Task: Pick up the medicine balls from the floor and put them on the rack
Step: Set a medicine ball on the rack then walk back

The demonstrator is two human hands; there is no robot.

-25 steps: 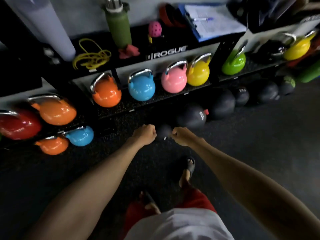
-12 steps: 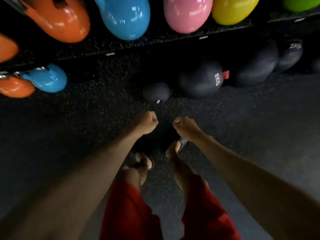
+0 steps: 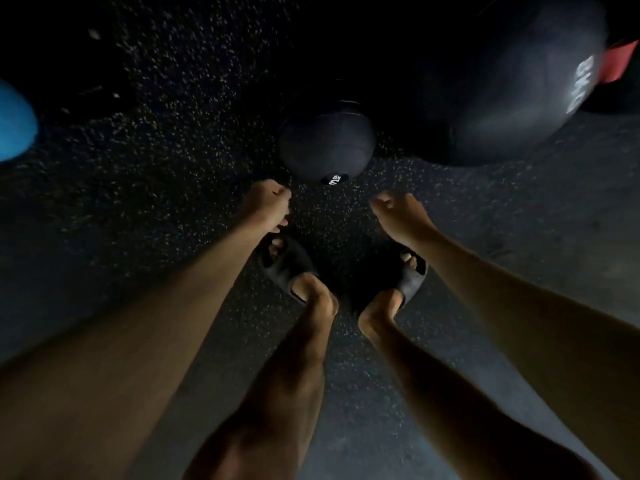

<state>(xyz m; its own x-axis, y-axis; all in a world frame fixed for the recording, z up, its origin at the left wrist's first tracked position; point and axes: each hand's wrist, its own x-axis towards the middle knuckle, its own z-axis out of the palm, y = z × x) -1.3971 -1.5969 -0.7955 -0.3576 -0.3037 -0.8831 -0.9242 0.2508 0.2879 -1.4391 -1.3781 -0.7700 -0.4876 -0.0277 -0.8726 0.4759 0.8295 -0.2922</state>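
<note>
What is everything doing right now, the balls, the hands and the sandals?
small medicine ball: lying on the floor, not held.
big medicine ball: on the floor to the right of it and farther back, not held, blurry.
left hand: fingers curled, holding nothing, close to the small medicine ball.
right hand: fingers curled, holding nothing.
sandals: worn, one on each foot.

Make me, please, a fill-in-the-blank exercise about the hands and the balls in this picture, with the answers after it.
1. The left hand and the right hand, fingers curled, both hold ____.
2. In the picture, the small medicine ball lies to the ____ of the large medicine ball.
3. The kettlebell at the picture's edge is ____ in colour.
Missing words: nothing; left; blue.
</note>
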